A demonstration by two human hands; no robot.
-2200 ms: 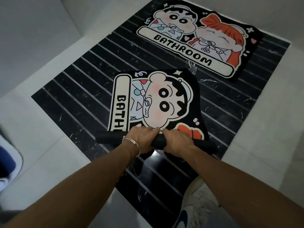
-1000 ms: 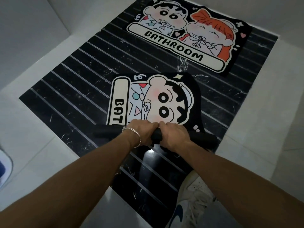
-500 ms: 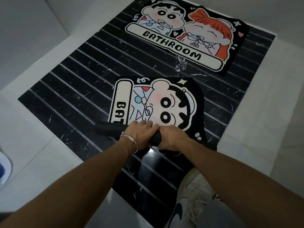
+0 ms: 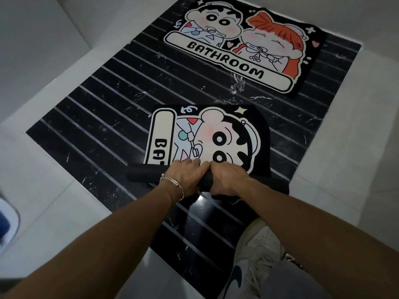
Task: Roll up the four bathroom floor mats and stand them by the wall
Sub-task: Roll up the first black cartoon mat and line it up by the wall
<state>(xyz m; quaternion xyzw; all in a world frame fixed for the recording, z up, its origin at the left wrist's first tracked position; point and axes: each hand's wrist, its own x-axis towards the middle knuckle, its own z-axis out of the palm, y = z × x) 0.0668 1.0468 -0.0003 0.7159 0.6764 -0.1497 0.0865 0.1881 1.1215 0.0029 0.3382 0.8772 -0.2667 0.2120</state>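
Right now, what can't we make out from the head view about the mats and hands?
- Other two of the four mats: not in frame; only the near mat and far mat show.
- Near mat's lettering: only "BAT" shows; the rest is wound into the roll.
- Undersides of the left hand and right hand: hidden against the roll.
- Blue and white object: cut off by the left edge, blurred.

The far mat (image 4: 244, 46) is showing the word "BATHROOM" in black letters on its cream banner. The near mat (image 4: 207, 137), partly rolled, is showing only "BAT" on its own cream banner, the rest lying inside the roll.
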